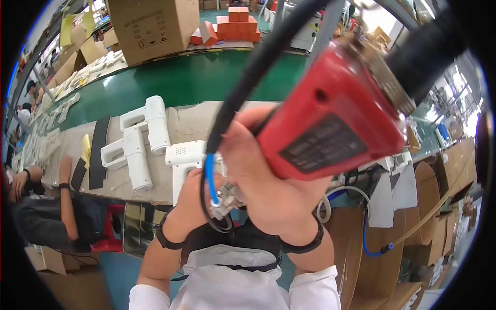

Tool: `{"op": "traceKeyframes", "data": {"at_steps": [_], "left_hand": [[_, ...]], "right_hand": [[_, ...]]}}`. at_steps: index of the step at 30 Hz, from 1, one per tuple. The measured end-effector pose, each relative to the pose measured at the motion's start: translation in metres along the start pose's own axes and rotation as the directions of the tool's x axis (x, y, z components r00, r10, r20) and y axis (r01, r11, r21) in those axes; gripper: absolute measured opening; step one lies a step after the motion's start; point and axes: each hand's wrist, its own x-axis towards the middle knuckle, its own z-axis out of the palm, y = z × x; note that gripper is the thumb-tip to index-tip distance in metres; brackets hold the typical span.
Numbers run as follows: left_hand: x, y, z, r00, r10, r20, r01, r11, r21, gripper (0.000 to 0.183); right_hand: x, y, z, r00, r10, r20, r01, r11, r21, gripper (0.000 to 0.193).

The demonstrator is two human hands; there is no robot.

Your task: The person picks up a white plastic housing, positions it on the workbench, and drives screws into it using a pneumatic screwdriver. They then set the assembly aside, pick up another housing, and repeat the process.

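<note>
My right hand (253, 175) is closed around a red power tool (336, 95) with a dark label, held up close to the camera. A metal collar and a thick black end stand at its upper right; its working tip cannot be made out. Below it, my left hand (192, 204) is closed on a white pistol-shaped plastic housing (182, 154) at the front edge of the work surface. A metal fitting (225, 199) with a blue tube (209, 173) hangs in front of both hands, partly covering them. Two more white housings (157, 126) (135, 157) lie to the left.
A black cable (258, 59) crosses the view from above. Dark strips (98, 150) and a yellow piece (86, 149) lie left, near a co-worker's arm (66, 206). Beyond runs a green belt (206, 72), with a carton (150, 31) and orange boxes (237, 25) behind. Cardboard (341, 248) stands right.
</note>
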Motion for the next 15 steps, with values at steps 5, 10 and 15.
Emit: {"op": "traceKeyframes", "data": {"at_steps": [5, 10, 15], "left_hand": [[0.001, 0.002, 0.006, 0.999, -0.025, 0.033, 0.027, 0.997, -0.065, 0.032], [0.005, 0.008, 0.011, 0.997, 0.013, -0.075, -0.012, 1.000, 0.017, 0.032], [0.000, 0.006, 0.014, 0.994, 0.050, 0.093, -0.055, 0.997, 0.046, 0.028]], "right_hand": [[0.003, 0.012, -0.010, 0.991, -0.124, 0.055, 0.127, 0.991, -0.043, 0.012], [0.003, 0.010, -0.013, 0.995, -0.088, 0.049, 0.092, 0.992, -0.081, 0.013], [0.001, 0.011, -0.016, 1.000, -0.012, 0.007, 0.012, 0.998, 0.067, 0.015]]}}
